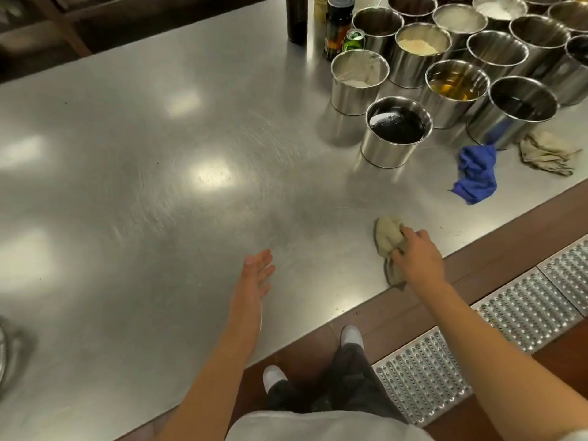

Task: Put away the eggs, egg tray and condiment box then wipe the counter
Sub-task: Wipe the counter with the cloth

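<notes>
My right hand (416,254) grips a beige cloth (388,235) and holds it against the steel counter (159,186) near the front edge. My left hand (259,268) hovers over the counter to the left of the cloth, fingers straight and palm turned sideways, holding nothing. No eggs or egg tray are in view.
Several round steel condiment tins (396,132) with sauces and powders crowd the back right, beside dark bottles (339,23). A blue cloth (477,175) and another beige rag (544,152) lie in front of them. Perforated metal floor grates (521,313) run along the right.
</notes>
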Demonstrator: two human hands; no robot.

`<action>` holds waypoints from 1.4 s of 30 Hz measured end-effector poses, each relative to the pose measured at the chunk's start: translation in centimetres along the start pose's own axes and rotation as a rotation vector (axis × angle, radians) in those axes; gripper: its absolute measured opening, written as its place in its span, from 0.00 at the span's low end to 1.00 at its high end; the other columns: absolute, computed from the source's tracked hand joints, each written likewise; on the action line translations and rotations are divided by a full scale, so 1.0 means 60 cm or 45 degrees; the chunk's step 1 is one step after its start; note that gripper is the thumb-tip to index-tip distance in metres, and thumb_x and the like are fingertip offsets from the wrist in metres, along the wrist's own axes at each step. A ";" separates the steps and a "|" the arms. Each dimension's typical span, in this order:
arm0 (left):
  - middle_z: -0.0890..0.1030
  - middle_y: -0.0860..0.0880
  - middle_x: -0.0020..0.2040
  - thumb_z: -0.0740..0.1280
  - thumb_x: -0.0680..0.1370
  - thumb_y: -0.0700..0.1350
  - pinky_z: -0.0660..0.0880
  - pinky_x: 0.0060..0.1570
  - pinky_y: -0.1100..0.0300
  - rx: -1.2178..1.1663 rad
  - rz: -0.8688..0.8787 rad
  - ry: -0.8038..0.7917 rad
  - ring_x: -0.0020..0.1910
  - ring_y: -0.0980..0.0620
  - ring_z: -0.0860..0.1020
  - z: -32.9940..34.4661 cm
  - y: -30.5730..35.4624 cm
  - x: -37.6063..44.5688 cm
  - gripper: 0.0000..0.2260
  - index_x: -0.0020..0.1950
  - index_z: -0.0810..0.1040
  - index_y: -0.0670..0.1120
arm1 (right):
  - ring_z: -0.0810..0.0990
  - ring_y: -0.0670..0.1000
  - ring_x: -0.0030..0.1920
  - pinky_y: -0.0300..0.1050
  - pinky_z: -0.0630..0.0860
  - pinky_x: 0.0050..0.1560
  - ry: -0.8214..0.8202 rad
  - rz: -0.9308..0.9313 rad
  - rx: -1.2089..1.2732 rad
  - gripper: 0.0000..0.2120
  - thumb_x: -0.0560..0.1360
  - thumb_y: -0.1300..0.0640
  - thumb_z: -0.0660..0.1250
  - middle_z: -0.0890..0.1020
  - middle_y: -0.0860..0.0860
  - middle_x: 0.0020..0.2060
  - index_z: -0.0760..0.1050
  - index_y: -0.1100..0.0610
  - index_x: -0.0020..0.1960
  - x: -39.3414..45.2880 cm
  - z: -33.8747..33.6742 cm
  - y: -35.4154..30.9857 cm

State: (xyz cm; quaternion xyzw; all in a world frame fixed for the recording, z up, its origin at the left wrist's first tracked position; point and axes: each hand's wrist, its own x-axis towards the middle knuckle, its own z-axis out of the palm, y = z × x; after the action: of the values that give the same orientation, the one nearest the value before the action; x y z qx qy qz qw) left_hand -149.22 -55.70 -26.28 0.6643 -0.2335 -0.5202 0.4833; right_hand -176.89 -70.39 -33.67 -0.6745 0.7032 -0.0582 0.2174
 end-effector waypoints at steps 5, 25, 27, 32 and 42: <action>0.75 0.54 0.70 0.48 0.77 0.66 0.64 0.74 0.48 0.001 0.005 0.000 0.68 0.55 0.74 -0.008 -0.005 -0.001 0.28 0.68 0.73 0.55 | 0.77 0.59 0.49 0.46 0.71 0.41 -0.089 -0.163 0.000 0.26 0.74 0.55 0.68 0.73 0.57 0.56 0.68 0.58 0.70 -0.086 0.063 -0.074; 0.76 0.56 0.68 0.48 0.76 0.67 0.67 0.67 0.57 -0.078 0.016 0.054 0.64 0.60 0.76 -0.002 -0.013 0.006 0.27 0.66 0.73 0.57 | 0.78 0.55 0.49 0.49 0.77 0.45 -0.345 -0.515 -0.009 0.24 0.74 0.53 0.64 0.74 0.52 0.53 0.69 0.51 0.70 -0.151 0.128 -0.152; 0.75 0.53 0.69 0.48 0.75 0.66 0.66 0.69 0.54 -0.104 -0.004 0.048 0.64 0.59 0.75 0.017 -0.008 0.013 0.28 0.67 0.73 0.54 | 0.78 0.56 0.49 0.49 0.75 0.45 -0.281 -0.446 -0.026 0.26 0.73 0.54 0.65 0.74 0.53 0.53 0.69 0.52 0.71 -0.118 0.100 -0.115; 0.75 0.53 0.68 0.48 0.76 0.65 0.65 0.72 0.50 -0.109 -0.010 0.006 0.65 0.57 0.75 0.072 -0.002 0.026 0.29 0.68 0.73 0.53 | 0.79 0.62 0.50 0.51 0.75 0.46 -0.144 -0.239 -0.039 0.26 0.73 0.58 0.69 0.76 0.58 0.55 0.71 0.56 0.70 -0.032 0.021 -0.008; 0.75 0.51 0.70 0.49 0.75 0.66 0.66 0.71 0.52 -0.072 0.020 -0.025 0.68 0.55 0.74 0.202 0.022 0.067 0.33 0.72 0.72 0.51 | 0.78 0.66 0.49 0.53 0.74 0.47 -0.028 0.032 -0.046 0.23 0.74 0.58 0.69 0.74 0.61 0.53 0.72 0.58 0.68 0.107 -0.090 0.142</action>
State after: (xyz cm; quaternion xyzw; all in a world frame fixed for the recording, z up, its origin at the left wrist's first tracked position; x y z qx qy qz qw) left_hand -158.65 -64.38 -26.90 0.6434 -0.2286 -0.5295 0.5035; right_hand -186.83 -77.06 -33.48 -0.6701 0.7100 -0.0353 0.2134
